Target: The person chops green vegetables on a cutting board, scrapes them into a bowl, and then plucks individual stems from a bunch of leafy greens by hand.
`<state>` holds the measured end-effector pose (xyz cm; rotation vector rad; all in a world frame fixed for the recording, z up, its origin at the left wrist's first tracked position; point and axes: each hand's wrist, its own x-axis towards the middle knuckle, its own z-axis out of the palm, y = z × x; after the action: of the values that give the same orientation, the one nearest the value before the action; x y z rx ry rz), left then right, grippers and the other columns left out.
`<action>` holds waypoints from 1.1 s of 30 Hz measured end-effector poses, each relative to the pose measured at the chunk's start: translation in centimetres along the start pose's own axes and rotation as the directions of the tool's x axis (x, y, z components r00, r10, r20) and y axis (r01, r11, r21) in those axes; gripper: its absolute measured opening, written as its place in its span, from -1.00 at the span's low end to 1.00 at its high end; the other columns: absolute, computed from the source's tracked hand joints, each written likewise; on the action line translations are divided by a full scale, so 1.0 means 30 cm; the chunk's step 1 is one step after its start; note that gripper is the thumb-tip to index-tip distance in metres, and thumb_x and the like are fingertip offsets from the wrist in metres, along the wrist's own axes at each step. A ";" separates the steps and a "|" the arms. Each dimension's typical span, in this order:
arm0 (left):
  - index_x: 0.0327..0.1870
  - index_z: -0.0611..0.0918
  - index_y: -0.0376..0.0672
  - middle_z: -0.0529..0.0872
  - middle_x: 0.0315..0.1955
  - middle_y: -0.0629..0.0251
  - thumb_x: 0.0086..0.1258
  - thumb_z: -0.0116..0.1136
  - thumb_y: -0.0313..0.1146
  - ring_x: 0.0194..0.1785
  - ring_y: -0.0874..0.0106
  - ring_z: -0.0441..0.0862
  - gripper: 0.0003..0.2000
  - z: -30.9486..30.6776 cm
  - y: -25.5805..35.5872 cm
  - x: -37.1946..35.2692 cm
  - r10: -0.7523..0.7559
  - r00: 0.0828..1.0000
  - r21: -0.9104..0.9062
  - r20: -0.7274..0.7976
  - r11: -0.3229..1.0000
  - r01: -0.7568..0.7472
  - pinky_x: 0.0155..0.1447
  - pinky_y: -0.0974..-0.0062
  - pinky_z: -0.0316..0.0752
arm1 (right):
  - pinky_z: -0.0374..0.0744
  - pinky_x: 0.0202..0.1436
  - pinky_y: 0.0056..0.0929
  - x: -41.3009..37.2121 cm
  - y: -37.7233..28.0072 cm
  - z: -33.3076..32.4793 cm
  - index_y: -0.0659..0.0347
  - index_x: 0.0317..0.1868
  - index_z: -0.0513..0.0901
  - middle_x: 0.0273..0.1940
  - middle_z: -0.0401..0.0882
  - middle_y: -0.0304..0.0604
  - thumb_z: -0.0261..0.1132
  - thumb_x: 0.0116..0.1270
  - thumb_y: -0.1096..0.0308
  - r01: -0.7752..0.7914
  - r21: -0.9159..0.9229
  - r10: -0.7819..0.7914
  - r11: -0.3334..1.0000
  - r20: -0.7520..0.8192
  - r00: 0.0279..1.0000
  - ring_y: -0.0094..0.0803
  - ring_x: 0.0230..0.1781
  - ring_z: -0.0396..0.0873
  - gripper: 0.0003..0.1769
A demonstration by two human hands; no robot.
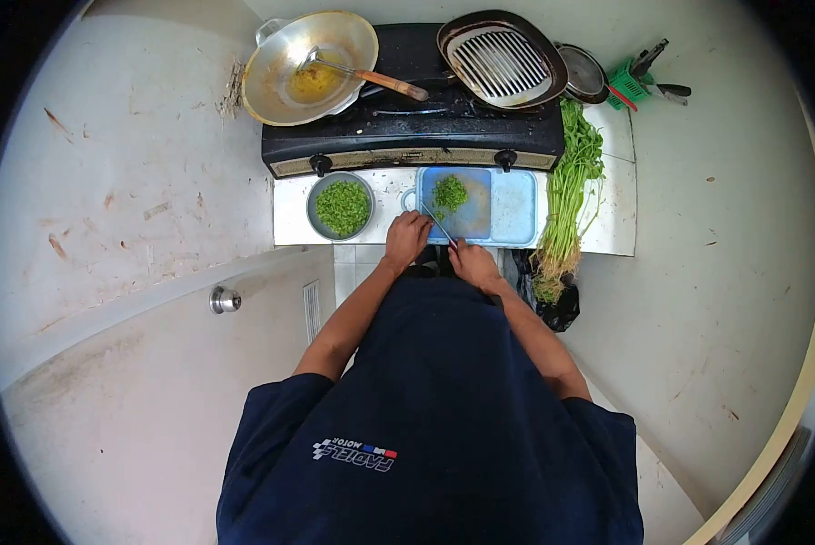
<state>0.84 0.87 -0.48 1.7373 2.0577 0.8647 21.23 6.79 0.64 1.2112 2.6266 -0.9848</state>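
Note:
My right hand (474, 263) is closed round the handle of a knife (441, 226). Its blade slants up and left over a blue cutting board (513, 206). At the board's near left corner, my left hand (408, 237) has its fingers curled together close to the blade; whatever they may hold is too small to make out. A small heap of chopped green leaves (450, 192) lies on the board beyond the blade, with a few bits scattered near it. Left of the board stands a grey bowl (311, 218) full of chopped greens (343, 208).
Behind the board is a black gas stove (407, 134), carrying a wok (266, 86) with a wooden-handled spatula (394, 84) and a grill pan (500, 64). A bunch of long-stemmed greens (566, 195) with roots lies at right. Knives stand in a green basket (627, 84).

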 end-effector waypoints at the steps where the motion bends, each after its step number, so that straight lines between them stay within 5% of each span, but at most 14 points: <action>1: -0.23 0.75 -0.16 0.67 -0.35 0.21 0.34 0.31 -0.39 -0.18 0.16 0.64 -0.92 0.003 -0.002 -0.003 0.008 1.000 0.007 -0.009 1.000 -0.008 -0.04 0.21 0.53 | 0.64 -0.28 0.21 -0.001 -0.001 -0.002 0.41 -0.06 0.53 -0.48 0.65 0.32 0.13 0.56 0.10 0.008 0.000 -0.008 1.000 0.002 1.000 0.34 -0.41 0.67 -0.57; 20: -0.27 0.77 -0.16 0.67 -0.33 0.24 0.27 0.31 -0.41 -0.16 0.17 0.63 -0.92 -0.012 0.005 -0.008 -0.027 0.999 -0.037 -0.017 0.999 0.026 -0.01 0.24 0.58 | 0.67 -0.35 0.08 0.037 0.004 0.016 0.46 -0.15 0.53 -0.50 0.67 0.26 0.12 0.55 0.14 0.133 -0.097 -0.137 0.986 -0.038 0.990 0.20 -0.47 0.70 -0.58; 33: -0.27 0.77 -0.19 0.74 -0.32 0.21 0.26 0.30 -0.44 -0.16 0.16 0.69 -0.92 0.004 0.007 -0.007 -0.243 0.970 -0.173 0.025 0.954 0.244 -0.01 0.24 0.59 | 0.66 -0.38 0.12 0.015 0.001 0.011 0.42 -0.21 0.55 -0.55 0.64 0.27 0.14 0.54 0.12 0.110 -0.072 -0.115 0.991 -0.069 0.991 0.26 -0.50 0.67 -0.58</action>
<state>1.12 0.70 -0.48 1.3591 2.0687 0.9313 20.90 6.91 0.21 1.1154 2.7877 -0.8749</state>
